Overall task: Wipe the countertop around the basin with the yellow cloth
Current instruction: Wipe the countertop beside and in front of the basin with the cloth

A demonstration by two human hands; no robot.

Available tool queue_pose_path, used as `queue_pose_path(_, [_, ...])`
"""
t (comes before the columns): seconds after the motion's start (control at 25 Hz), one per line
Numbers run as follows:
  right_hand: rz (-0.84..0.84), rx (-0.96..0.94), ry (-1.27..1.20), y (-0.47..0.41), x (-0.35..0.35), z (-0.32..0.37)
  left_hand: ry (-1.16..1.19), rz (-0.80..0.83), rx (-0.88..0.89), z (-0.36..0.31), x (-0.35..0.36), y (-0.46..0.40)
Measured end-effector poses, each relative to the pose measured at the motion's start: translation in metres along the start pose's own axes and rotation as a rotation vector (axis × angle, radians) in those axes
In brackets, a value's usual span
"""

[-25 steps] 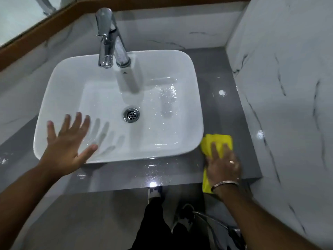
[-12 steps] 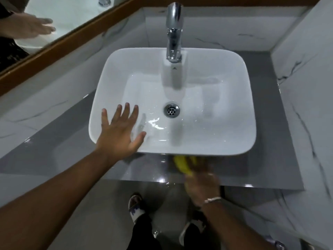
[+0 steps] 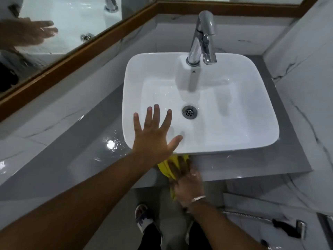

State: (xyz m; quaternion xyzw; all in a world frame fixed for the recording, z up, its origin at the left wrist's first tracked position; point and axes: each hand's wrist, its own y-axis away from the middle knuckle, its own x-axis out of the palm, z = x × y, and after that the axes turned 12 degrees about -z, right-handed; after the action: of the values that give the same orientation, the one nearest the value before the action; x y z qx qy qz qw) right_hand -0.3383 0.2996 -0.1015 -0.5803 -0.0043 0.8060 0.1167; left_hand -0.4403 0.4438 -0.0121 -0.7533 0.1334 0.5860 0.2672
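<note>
**Head view: wiping the front strip of the bench below the basin**

The right hand, lower centre of the frame, presses the yellow cloth flat on the grey bench just under the front rim of the basin; its fingers lie spread over the cloth, palm down, not closed round it. The left hand hovers open with splayed fingers over the basin's near-left corner, holding nothing. The step in hand looks like the front strip. Next probably comes the wet, glossy stretch at centre left, which calls for sliding the cloth under that left arm. The bench is smooth polished stone, the basin a rounded white glazed rectangle, the cloth soft and creased.
</note>
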Motion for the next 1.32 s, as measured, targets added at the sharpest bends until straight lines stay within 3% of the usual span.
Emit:
queue_pose_path(0.08, [0.089, -0.116, 0.247, 0.01, -0.016, -0.073, -0.054, -0.063, 0.082, 0.032, -0.004, 0.002])
queue_pose_path(0.12, [0.076, -0.035, 0.298, 0.011, -0.031, -0.113, -0.076, -0.068, 0.123, 0.047, -0.005, 0.001])
queue_pose_path(0.24, [0.057, 0.634, 0.309, 0.012, -0.05, -0.166, -0.113, -0.061, 0.198, 0.059, -0.005, -0.001])
queue_pose_path(0.28, [0.069, 0.697, 0.323, 0.008, -0.044, -0.15, -0.116, -0.061, 0.199, 0.057, -0.004, -0.002])
queue_pose_path(0.32, [0.095, 0.657, 0.309, 0.005, -0.033, -0.116, -0.116, -0.058, 0.19, 0.053, -0.004, -0.002])
queue_pose_path(0.44, [0.161, 0.206, 0.186, 0.006, 0.021, 0.013, -0.091, -0.053, 0.163, 0.052, -0.007, -0.001])
queue_pose_path(0.52, [0.167, 0.045, 0.075, 0.01, 0.028, 0.079, -0.078, -0.048, 0.142, 0.054, -0.01, 0.001])
queue_pose_path(0.6, [0.145, -0.032, -0.006, 0.01, 0.018, 0.061, -0.082, -0.036, 0.137, 0.05, -0.013, 0.001])
queue_pose_path(0.68, [0.172, -0.1, 0.201, 0.016, -0.001, -0.015, -0.083, -0.029, 0.12, 0.05, -0.015, 0.001])
queue_pose_path(0.72, [0.175, 0.027, 0.273, 0.018, -0.016, -0.061, -0.088, -0.023, 0.118, 0.051, -0.016, -0.001])
queue_pose_path(0.8, [0.082, 0.512, 0.286, 0.023, -0.046, -0.13, -0.098, -0.025, 0.122, 0.05, -0.015, -0.002])
queue_pose_path(0.88, [0.06, 0.848, 0.222, 0.011, -0.057, -0.127, -0.102, -0.016, 0.117, 0.049, -0.014, -0.003])
queue_pose_path(0.92, [0.063, 0.905, 0.179, 0.0, -0.053, -0.095, -0.105, -0.013, 0.112, 0.05, -0.013, -0.003])
queue_pose_path(0.96, [0.065, 0.844, 0.13, -0.009, -0.047, -0.054, -0.107, -0.015, 0.11, 0.05, -0.013, -0.002])
queue_pose_path(1.04, [0.043, 0.348, 0.048, -0.014, -0.019, 0.029, -0.107, -0.011, 0.118, 0.051, -0.013, -0.002])
queue_pose_path(1.08, [0.18, 0.045, 0.045, -0.01, -0.01, 0.066, -0.105, -0.009, 0.124, 0.051, -0.012, -0.001])
queue_pose_path(1.12, [0.379, -0.114, 0.017, -0.005, -0.002, 0.085, -0.106, -0.008, 0.127, 0.052, -0.012, 0.0])
queue_pose_path(1.16, [0.483, -0.174, 0.009, -0.007, 0.0, 0.085, -0.108, -0.005, 0.13, 0.053, -0.011, 0.0])
queue_pose_path(1.24, [0.334, -0.167, 0.079, -0.004, 0.007, 0.041, -0.106, -0.005, 0.133, 0.054, -0.01, -0.001])
queue_pose_path(1.32, [0.305, -0.126, 0.181, 0.006, -0.009, -0.023, -0.101, -0.005, 0.133, 0.055, -0.008, -0.002])
